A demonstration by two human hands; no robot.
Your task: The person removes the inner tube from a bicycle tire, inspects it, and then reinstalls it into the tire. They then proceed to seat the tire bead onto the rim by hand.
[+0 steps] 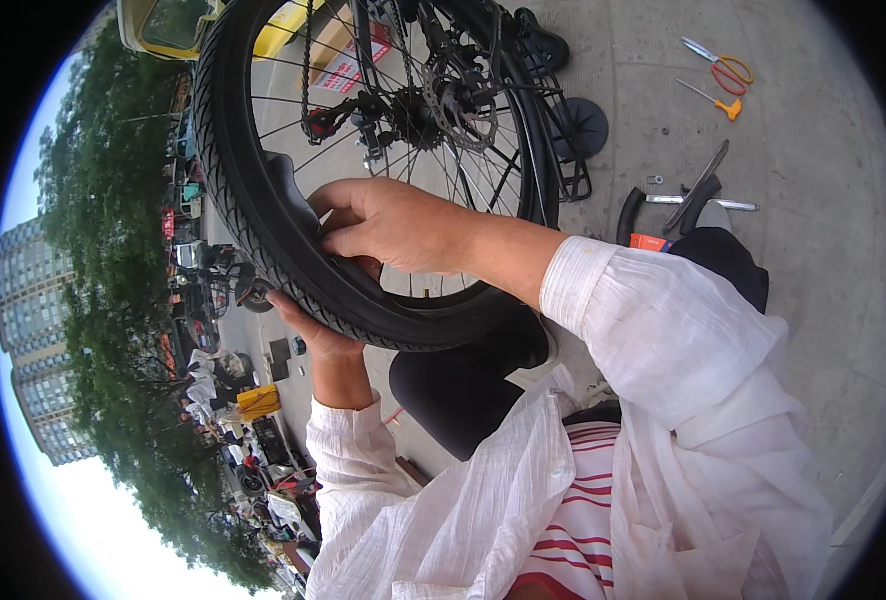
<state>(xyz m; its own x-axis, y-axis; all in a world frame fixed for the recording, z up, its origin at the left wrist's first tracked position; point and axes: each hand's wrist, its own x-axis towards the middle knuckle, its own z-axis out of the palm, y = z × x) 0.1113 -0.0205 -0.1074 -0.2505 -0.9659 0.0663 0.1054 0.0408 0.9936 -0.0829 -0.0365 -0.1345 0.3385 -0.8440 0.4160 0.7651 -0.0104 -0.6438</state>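
A bicycle wheel with a black treaded tyre point(273, 255) stands in front of me, with spokes and a disc brake rotor point(460, 112) at its hub. My left hand point(313, 328) is wrapped around the tyre's outer side at the lower left. Reaching across to the inner side, my right hand point(393, 222) has its fingers closed on a loose, dark inner tube point(285, 185) that bulges out between tyre and rim. My right fingertips are partly hidden behind the tube and tyre edge. A chain and a rear derailleur point(321, 123) show beyond the spokes.
On the concrete to the right lie scissors point(731, 70), an orange-handled screwdriver point(731, 107), a small socket point(655, 180), a metal bar point(743, 205) and a dark-handled tool point(631, 215). A cardboard box point(363, 60) sits behind the wheel. Parked vehicles, trees point(113, 250) and a tall building point(38, 330) appear left.
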